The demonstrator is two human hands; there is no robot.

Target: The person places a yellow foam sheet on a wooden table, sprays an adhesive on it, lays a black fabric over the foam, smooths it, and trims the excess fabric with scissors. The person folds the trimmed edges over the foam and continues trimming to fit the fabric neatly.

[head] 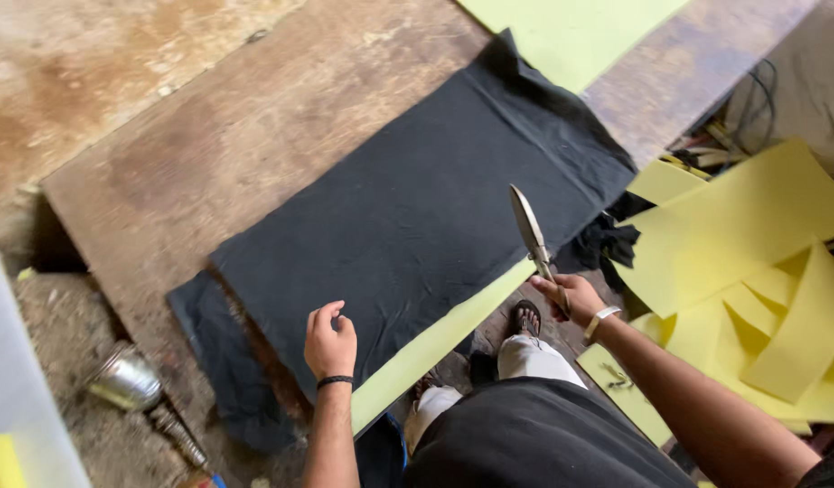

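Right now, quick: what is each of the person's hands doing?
Left hand: fingers loosely curled, holding nothing, resting at the edge of the black fabric.
Right hand: closed around the handle of a pair of shears, blades pointing up.

A large black cloth [417, 208] is spread over a yellow foam sheet [435, 339] on a worn wooden table [209, 154], with a yellow strip left showing along the table's near edge. The left hand [330, 343] is rested, loosely curled, on the cloth near that edge, while a pair of scissors [531, 230] is gripped in the right hand [572, 298], blades closed and pointing up, just past the near edge. Loose yellow foam offcuts [760, 289] are piled beyond the table's right end, and a metal can [126, 380] is seen on the floor off its left corner.
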